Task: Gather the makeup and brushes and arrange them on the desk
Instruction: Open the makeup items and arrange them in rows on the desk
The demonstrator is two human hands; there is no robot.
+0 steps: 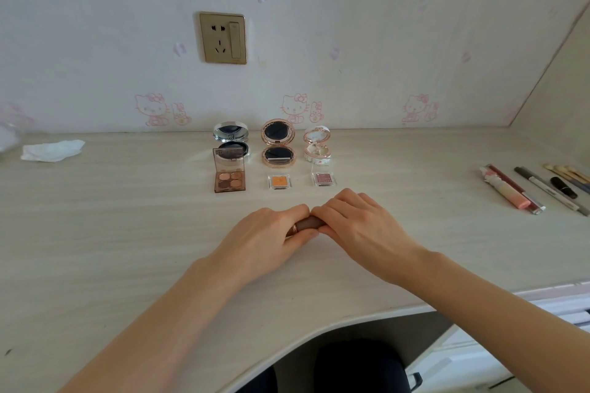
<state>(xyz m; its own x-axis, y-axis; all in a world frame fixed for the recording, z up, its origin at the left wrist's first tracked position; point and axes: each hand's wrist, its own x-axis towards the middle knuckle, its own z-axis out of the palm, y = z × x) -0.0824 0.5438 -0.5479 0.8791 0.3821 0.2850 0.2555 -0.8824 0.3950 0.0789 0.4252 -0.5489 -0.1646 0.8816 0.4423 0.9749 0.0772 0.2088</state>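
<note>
Near the middle of the tabletop (95,233), the left hand (271,233) and the right hand (357,220) meet fingertip to fingertip, both curled around a brown lipstick tube (308,223) with a rose-gold band, held low over the surface. Behind them stand three open compacts (277,143) in a row by the wall, with a four-pan eyeshadow palette (229,180), an orange eyeshadow pan (279,181) and a pink glitter pan (323,179) in front. Lip glosses and pencils (526,191) lie side by side far right, and a crumpled tissue (52,150) far left.
</note>
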